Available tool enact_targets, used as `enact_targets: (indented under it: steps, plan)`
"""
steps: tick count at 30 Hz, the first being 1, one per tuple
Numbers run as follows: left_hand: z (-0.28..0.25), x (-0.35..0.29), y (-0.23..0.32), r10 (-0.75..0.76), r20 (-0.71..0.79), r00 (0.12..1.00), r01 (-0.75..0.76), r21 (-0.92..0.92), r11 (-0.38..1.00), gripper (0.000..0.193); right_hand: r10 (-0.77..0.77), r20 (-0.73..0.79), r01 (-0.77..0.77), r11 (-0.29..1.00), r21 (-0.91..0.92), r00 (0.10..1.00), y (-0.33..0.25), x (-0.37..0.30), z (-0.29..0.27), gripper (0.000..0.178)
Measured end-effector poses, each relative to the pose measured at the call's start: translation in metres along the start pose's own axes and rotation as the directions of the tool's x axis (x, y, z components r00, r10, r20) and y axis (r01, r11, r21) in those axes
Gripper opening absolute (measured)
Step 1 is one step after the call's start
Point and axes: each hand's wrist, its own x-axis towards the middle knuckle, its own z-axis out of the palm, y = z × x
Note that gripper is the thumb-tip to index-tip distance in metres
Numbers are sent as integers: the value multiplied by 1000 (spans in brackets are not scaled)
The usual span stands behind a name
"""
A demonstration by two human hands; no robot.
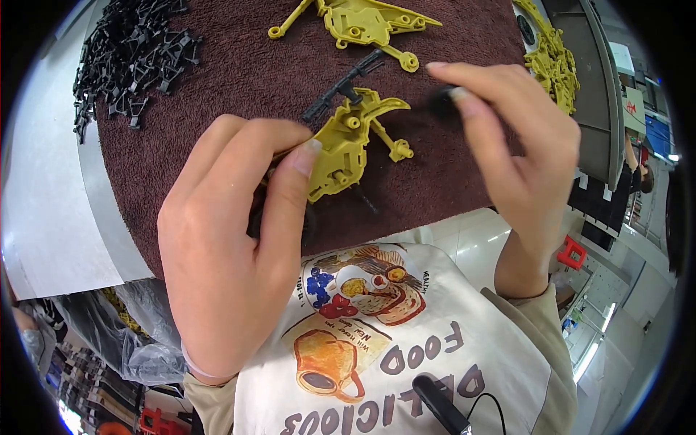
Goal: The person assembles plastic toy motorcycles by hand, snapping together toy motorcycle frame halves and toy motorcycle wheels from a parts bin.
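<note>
My left hand [235,196] is closed on a yellow plastic toy body half [346,154], hollow side up, with pegs and an arm sticking out to the right. A long black plastic part [341,87] is fitted at its upper end. Something dark and round shows partly under the left fingers, mostly hidden. To the right, my right hand [522,130] pinches a small black rounded part [441,104], blurred by motion, perhaps a wheel. It is held apart from the yellow body half. Beyond both hands lies another yellow body half [362,25] on the cloth.
A brown towel-like cloth [217,87] covers the table. Black plastic pieces [134,58] are heaped at the far left. Yellow parts [557,69] are piled at the far right, beside a grey tray edge [598,94]. Clear plastic bags [148,341] sit below the table's left side.
</note>
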Motion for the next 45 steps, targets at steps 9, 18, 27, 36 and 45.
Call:
enact_targets:
  steps: [9,18,27,36,45]
  plan:
    - [5,-1,-5,13,-13,1000,-13,10,1000,8,343,137,-330,604,725,929,-13,-10,23,21]
    - [3,0,-4,71,-33,997,-68,99,993,7,155,-67,-140,972,190,986,-18,-7,27,21]
    - [4,6,-5,206,-46,978,-187,261,947,9,100,94,-115,980,162,990,-1,79,7,19]
    - [7,7,-8,252,-64,966,-219,319,922,14,231,319,-278,954,108,919,-8,94,-17,27]
    - [-3,12,-6,316,-131,940,-264,312,913,12,-175,222,-33,711,703,959,43,16,-67,41]
